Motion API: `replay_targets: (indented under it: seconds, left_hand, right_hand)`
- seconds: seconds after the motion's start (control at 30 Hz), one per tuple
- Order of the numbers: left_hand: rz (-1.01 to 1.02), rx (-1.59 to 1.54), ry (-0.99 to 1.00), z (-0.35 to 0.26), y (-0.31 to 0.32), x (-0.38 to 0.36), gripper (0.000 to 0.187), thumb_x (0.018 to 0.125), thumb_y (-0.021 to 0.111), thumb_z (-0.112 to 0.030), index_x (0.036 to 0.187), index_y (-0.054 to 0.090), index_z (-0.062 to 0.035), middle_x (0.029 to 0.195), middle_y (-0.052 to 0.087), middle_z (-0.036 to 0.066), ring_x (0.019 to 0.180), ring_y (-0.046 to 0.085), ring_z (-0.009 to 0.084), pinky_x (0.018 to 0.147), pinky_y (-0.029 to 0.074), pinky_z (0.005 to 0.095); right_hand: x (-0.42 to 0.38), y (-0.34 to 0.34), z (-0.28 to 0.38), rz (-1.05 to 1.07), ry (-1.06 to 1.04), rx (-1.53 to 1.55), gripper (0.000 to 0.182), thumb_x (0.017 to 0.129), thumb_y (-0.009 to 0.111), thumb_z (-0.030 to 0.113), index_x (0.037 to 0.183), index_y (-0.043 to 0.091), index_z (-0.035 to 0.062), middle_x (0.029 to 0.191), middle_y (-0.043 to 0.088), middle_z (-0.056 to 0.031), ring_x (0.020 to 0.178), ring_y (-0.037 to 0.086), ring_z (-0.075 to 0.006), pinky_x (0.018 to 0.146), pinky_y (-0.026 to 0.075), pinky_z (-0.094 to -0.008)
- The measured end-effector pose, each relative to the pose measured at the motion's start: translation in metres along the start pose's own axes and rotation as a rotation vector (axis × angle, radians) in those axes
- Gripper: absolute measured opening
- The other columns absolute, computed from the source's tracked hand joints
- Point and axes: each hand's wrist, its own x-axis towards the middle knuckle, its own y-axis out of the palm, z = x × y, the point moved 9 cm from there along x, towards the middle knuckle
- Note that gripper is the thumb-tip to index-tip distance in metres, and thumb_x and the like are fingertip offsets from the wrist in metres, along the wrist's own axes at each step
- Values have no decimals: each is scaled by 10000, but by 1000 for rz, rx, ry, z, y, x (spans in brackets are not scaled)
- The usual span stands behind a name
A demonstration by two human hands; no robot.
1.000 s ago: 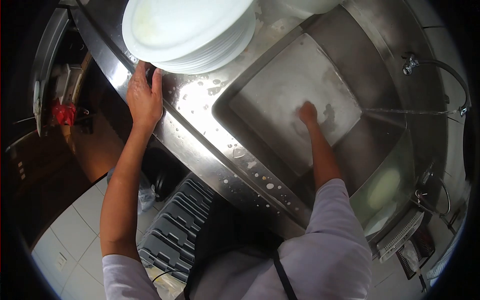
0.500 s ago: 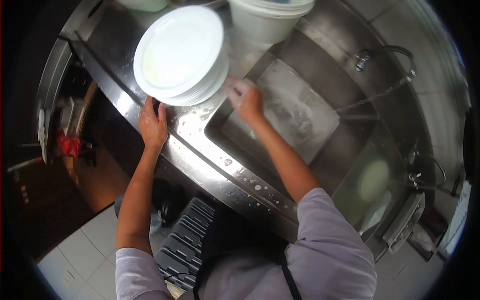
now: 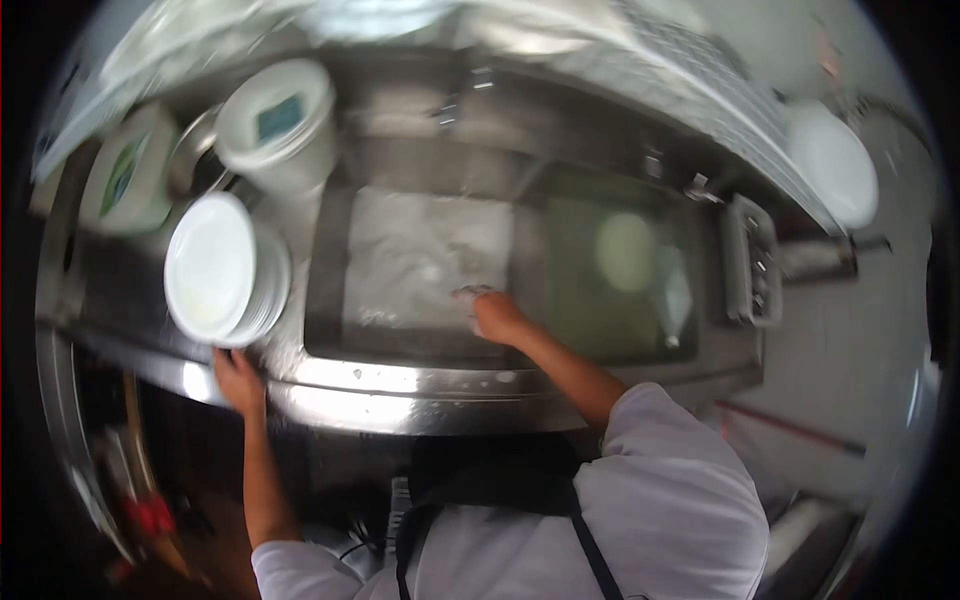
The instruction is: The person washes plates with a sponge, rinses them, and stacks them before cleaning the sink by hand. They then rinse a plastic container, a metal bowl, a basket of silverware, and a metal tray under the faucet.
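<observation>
"Fingers of left hand (image 3: 240, 380)?"
"Slightly spread, touching edge of plate stack (image 3: 212, 268), just beyond tips."
"Right hand (image 3: 495, 314)?"
"Fingers blurred, part-curled; cannot tell if gripping. Sink basin (image 3: 326, 280) below."

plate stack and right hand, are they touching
Apart. The head view shows part of the sink plainly between the right hand and the plate stack.

A steel counter (image 3: 400, 377) bears stacked plates (image 3: 225, 272), a bucket (image 3: 300, 162) and a tub (image 3: 148, 203)
</observation>
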Motion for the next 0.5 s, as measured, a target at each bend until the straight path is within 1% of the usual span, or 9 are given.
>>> replay_targets:
  seconds: [0.07,0.13,0.2,0.27,0.33,0.37,0.4,0.43,0.5]
  left_hand:
    - [13,-67,36,-16,-10,2,510,1023,485,-269,1378,468,97,1371,532,287,1286,493,425,1097,372,445]
    - [112,-175,-71,-22,-14,3,515,1020,485,-263,1392,453,93,1358,541,291,1253,518,427,1065,392,455]
    - [70,-87,-69,-24,-19,1,520,1019,485,-267,1392,453,94,1353,546,292,1238,530,426,1054,397,458]
    - [49,-70,-32,-18,-12,4,522,1019,486,-269,1391,454,96,1359,542,290,1246,525,422,1061,394,456]
    - [0,-51,13,-9,-9,-1,524,1020,484,-271,1389,457,101,1383,523,288,1270,506,417,1082,380,453]
    - [20,51,19,2,2,-3,528,1021,481,-276,1387,459,105,1399,508,289,1291,489,418,1103,364,451]
    - [10,25,26,0,1,-5,532,1017,486,-281,1386,463,102,1403,503,290,1295,482,425,1111,354,455]
    - [-25,-40,59,-11,-7,-7,548,1007,498,-292,1387,461,100,1406,500,289,1294,479,428,1113,348,462]
    - [3,-39,-67,-21,-8,-21,589,981,526,-304,1416,429,81,1402,494,295,1307,456,429,1125,320,475]
  right_hand:
    - [-24,-41,-2,-128,-39,73,330,835,670,141,1162,692,107,1278,616,-159,1139,594,-358,956,494,-440]
    - [-54,-90,-23,-368,110,2,255,850,652,128,1096,719,113,1183,667,-144,1086,626,-349,921,514,-438]
    - [-93,-117,-65,-549,244,-101,223,853,654,135,1063,728,120,1150,682,-142,1065,638,-343,896,523,-439]
    - [-140,-128,-123,-601,517,-126,158,885,638,173,968,738,84,1006,701,-184,935,663,-378,825,532,-458]
    - [-200,-107,-213,-476,971,-145,201,875,646,234,961,731,74,1007,684,-196,956,644,-395,827,515,-485]
    - [-226,-106,-235,-417,1122,-277,287,869,658,297,1031,722,69,1051,671,-194,1005,627,-398,870,495,-491]
    - [-250,-77,-300,-393,1046,-317,344,878,662,319,1108,700,65,1117,659,-190,1066,610,-395,920,477,-484]
    - [-261,-81,-301,-480,1066,-288,334,881,649,308,1110,704,71,1096,675,-167,1048,629,-369,939,479,-453]
    - [-254,-63,-321,-639,1077,104,304,901,619,246,1132,699,66,1107,683,-155,1028,640,-325,906,495,-434]
